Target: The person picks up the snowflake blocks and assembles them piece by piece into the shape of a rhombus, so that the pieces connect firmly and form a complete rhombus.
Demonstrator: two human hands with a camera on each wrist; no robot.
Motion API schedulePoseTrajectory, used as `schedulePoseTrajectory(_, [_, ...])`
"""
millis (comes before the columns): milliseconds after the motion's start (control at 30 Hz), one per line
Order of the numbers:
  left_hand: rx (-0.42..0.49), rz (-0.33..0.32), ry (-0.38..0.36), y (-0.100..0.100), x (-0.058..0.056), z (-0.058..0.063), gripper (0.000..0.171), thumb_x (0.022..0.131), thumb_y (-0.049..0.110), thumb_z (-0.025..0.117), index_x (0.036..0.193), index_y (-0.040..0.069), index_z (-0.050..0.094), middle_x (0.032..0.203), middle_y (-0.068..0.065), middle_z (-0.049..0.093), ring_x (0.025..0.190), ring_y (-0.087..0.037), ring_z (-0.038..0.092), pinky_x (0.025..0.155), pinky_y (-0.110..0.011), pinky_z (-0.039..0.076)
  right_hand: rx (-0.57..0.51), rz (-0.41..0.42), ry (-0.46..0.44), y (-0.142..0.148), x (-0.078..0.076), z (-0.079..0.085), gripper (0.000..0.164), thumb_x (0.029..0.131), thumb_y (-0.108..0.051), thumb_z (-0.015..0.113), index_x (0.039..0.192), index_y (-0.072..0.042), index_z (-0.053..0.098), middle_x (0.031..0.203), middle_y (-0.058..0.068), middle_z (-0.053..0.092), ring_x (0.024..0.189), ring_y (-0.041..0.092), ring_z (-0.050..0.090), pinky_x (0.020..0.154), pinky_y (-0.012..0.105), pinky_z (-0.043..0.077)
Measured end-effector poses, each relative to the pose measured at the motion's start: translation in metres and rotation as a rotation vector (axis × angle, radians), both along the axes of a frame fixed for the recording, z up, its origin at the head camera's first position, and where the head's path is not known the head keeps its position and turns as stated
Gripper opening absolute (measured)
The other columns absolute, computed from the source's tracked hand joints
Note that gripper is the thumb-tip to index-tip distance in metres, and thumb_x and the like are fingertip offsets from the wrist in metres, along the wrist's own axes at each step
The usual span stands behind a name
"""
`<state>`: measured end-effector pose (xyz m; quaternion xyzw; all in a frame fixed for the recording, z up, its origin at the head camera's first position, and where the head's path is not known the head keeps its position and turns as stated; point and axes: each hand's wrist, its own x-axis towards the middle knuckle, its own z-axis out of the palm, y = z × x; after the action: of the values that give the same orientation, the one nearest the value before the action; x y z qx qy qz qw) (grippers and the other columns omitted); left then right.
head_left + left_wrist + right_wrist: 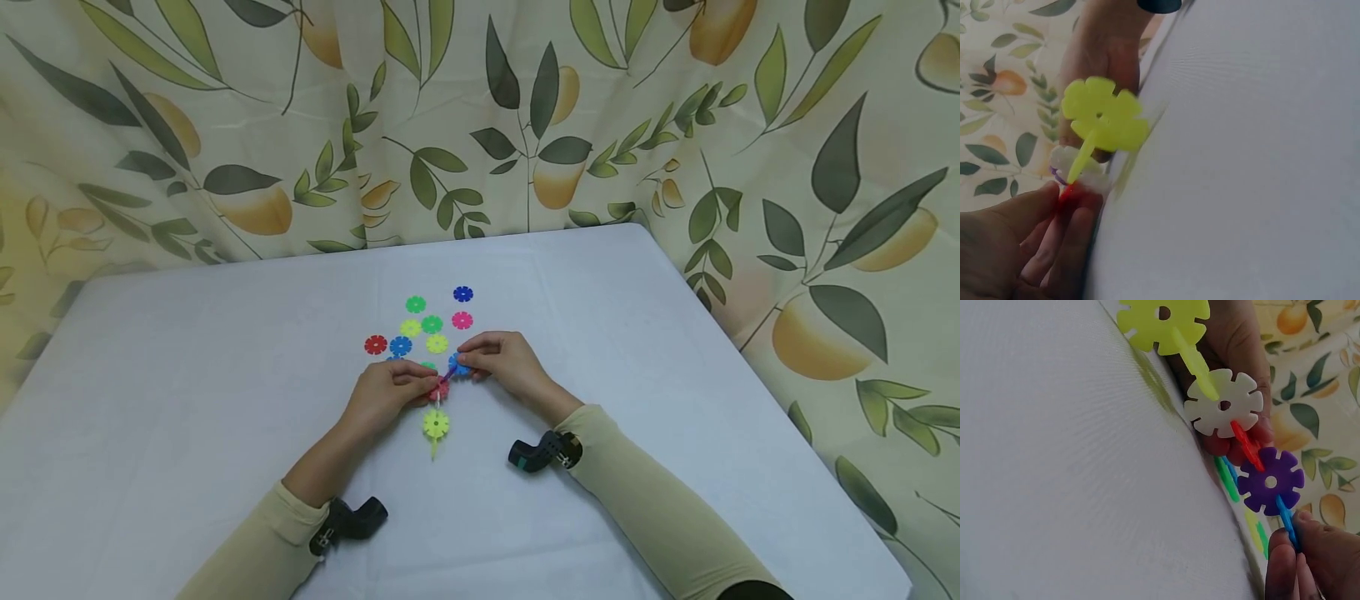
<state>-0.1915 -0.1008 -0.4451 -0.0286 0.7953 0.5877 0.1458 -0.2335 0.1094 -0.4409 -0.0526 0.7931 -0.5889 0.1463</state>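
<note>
A chain of notched plastic discs, slotted edge to edge, runs between the two hands. My left hand [386, 396] pinches the red disc [1247, 445]. With thumb and fingers my right hand [506, 367] holds the blue disc [1287, 525] at the chain's upper end. Between red and blue sits a purple disc [1288, 490], its edge in the blue disc's slot. On the red disc's other side comes a white disc [1207, 409], then a thin yellow disc seen edge-on [1196, 367], then another yellow disc [436, 423] hanging towards the front.
Loose discs lie flat beyond the hands: a dark blue disc [463, 293], a pink disc [462, 320], a red disc [375, 344] and several green, yellow and blue ones. The left hand partly covers some. A white cloth covers the table [225, 375]; a patterned curtain [450, 100] hangs behind.
</note>
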Motion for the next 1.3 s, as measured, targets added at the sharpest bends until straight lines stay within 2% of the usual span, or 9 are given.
schedulePoseTrajectory(100, [0.003,0.021,0.004,-0.001,0.000,-0.001,0.022,0.088,0.020,0.075,0.105,0.007,0.075,0.096,-0.008,0.076,0.081,-0.015,0.073,0.074,-0.023,0.057,-0.008,0.020,-0.011,0.000,0.000,0.001,0.022,0.090,-0.016,0.073,0.107,-0.003,0.073,0.088,0.008,0.075,0.066,0.014,0.066,0.067,0.026,0.056])
schedulePoseTrajectory(200, [0.056,0.058,0.017,0.000,0.000,-0.002,0.022,0.088,0.017,0.075,0.106,0.004,0.074,0.096,-0.010,0.076,0.081,-0.015,0.074,0.073,-0.024,0.058,-0.020,0.040,-0.028,0.001,0.001,0.003,0.025,0.091,-0.016,0.071,0.114,-0.005,0.072,0.090,0.007,0.074,0.071,0.015,0.067,0.071,0.026,0.056])
schedulePoseTrajectory(333, [0.089,0.061,0.040,0.003,0.000,-0.001,0.023,0.089,0.017,0.074,0.107,0.002,0.073,0.095,-0.012,0.076,0.081,-0.015,0.073,0.073,-0.025,0.058,-0.041,0.055,-0.027,0.003,0.001,0.004,0.029,0.092,-0.013,0.069,0.120,-0.005,0.070,0.093,0.009,0.074,0.074,0.014,0.067,0.073,0.026,0.056])
schedulePoseTrajectory(533, [0.028,0.051,0.063,0.001,-0.001,0.000,0.023,0.091,0.021,0.072,0.108,0.006,0.074,0.097,-0.009,0.076,0.081,-0.015,0.073,0.072,-0.026,0.058,-0.088,0.063,-0.028,0.003,0.000,0.002,0.028,0.091,-0.009,0.070,0.118,0.001,0.068,0.094,0.013,0.075,0.076,0.014,0.071,0.075,0.029,0.058])
schedulePoseTrajectory(833, [-0.053,0.063,0.085,-0.005,-0.002,0.000,0.027,0.091,0.028,0.072,0.109,0.008,0.074,0.099,-0.008,0.076,0.072,-0.012,0.071,0.066,-0.022,0.056,-0.077,0.074,-0.050,-0.006,0.006,-0.003,0.026,0.089,-0.010,0.073,0.112,-0.001,0.070,0.091,0.010,0.075,0.074,0.016,0.072,0.076,0.030,0.058])
schedulePoseTrajectory(1100, [-0.165,0.031,0.127,-0.004,-0.002,-0.002,0.027,0.089,0.034,0.073,0.106,0.013,0.077,0.093,-0.001,0.077,0.089,-0.011,0.070,0.073,-0.023,0.050,-0.097,0.072,-0.038,-0.011,0.010,-0.004,0.025,0.088,-0.007,0.072,0.112,0.002,0.070,0.094,0.012,0.075,0.075,0.014,0.071,0.076,0.031,0.059])
schedulePoseTrajectory(1300, [-0.192,0.038,0.149,-0.001,-0.001,-0.002,0.026,0.089,0.033,0.074,0.105,0.013,0.077,0.092,0.000,0.077,0.092,-0.012,0.071,0.076,-0.024,0.051,-0.076,0.078,-0.016,-0.012,0.013,0.002,0.025,0.089,-0.008,0.072,0.111,0.003,0.070,0.095,0.014,0.075,0.076,0.015,0.072,0.075,0.031,0.059])
